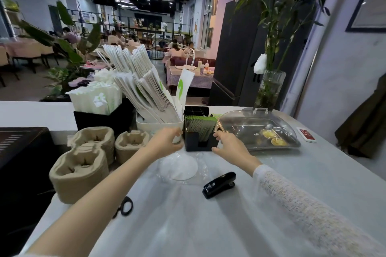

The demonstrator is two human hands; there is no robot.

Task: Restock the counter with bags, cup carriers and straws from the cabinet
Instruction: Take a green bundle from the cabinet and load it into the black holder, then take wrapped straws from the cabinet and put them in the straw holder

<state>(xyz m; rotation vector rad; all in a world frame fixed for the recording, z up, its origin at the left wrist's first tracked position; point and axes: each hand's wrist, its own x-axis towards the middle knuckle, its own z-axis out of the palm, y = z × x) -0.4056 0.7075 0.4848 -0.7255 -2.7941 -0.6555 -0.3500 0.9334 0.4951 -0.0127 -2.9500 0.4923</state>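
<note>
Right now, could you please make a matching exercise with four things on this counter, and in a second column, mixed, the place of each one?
Things:
1. stapler
2. scissors
3. cup carriers
4. clear dome cover

Places:
A. far right, beside the black holder, with yellow pastries under it
B. stacked at the left edge of the counter
C. partly hidden under the left forearm
D. lying alone below the right hand

Pairs: 1-D, 2-C, 3-B, 4-A
</note>
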